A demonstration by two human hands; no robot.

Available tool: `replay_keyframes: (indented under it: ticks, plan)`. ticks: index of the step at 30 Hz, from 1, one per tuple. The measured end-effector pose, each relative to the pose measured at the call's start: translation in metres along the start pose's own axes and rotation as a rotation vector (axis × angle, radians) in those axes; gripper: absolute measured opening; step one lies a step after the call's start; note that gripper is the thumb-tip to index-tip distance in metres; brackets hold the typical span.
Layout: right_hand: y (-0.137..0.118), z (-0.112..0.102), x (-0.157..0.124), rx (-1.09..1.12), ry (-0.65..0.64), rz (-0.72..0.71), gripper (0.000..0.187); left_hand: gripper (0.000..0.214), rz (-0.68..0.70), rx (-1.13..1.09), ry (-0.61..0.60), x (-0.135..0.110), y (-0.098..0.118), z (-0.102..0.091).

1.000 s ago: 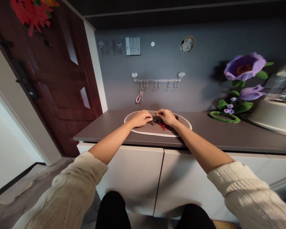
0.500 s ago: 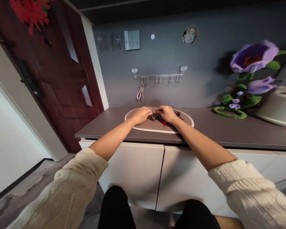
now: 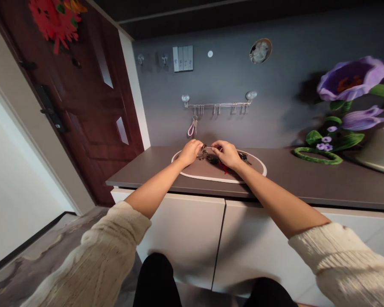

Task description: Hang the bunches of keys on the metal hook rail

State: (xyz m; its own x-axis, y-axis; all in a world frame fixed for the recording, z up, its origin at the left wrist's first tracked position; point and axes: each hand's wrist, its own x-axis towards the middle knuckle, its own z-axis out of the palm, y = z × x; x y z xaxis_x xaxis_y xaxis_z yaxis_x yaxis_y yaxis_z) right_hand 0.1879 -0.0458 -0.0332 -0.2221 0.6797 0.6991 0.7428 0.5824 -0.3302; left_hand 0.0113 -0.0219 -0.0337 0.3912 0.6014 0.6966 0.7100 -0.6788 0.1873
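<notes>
Over the oval mat (image 3: pixel 200 174) on the counter, my left hand (image 3: pixel 191 152) is closed with its fingertips on a bunch of keys (image 3: pixel 205 150). My right hand (image 3: pixel 228 154) pinches a thin, light-coloured piece at the right side of that bunch, perhaps a key; its exact shape is too small to make out. Below the fingers lies a dark, rounded key fob (image 3: pixel 213 160), with a red cord (image 3: pixel 224 169) close to it. More keys (image 3: pixel 245 158) rest on the mat to the right of my right hand, partly hidden by it.
A clear hook rail (image 3: pixel 219 105) is fixed to the wall behind, with a pink-strapped key (image 3: pixel 192 127) hanging at its left. A purple flower decoration (image 3: pixel 350 83) and a lampshade (image 3: pixel 379 149) stand on the right. At left is a dark red door (image 3: pixel 92 106).
The bunch of keys has come up off the mat between my hands and shows more plainly. Both hands have risen slightly. The whole view has shifted a little.
</notes>
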Motion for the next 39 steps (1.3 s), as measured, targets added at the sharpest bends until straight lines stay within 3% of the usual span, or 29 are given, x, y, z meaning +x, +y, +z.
replay_keyframes:
  ticks: [12, 23, 39]
  plan:
    - [-0.02, 0.011, 0.003, 0.085, 0.05, -0.11, 0.017, 0.024, -0.046, -0.091, 0.132, 0.005, 0.002, -0.01]
    - [-0.021, 0.013, 0.004, 0.071, 0.049, -0.11, 0.012, 0.021, -0.014, -0.114, 0.128, 0.005, 0.002, -0.009]
    - [-0.013, 0.007, 0.01, 0.216, 0.186, 0.004, 0.018, 0.026, -0.07, -0.124, 0.101, 0.003, 0.002, -0.011]
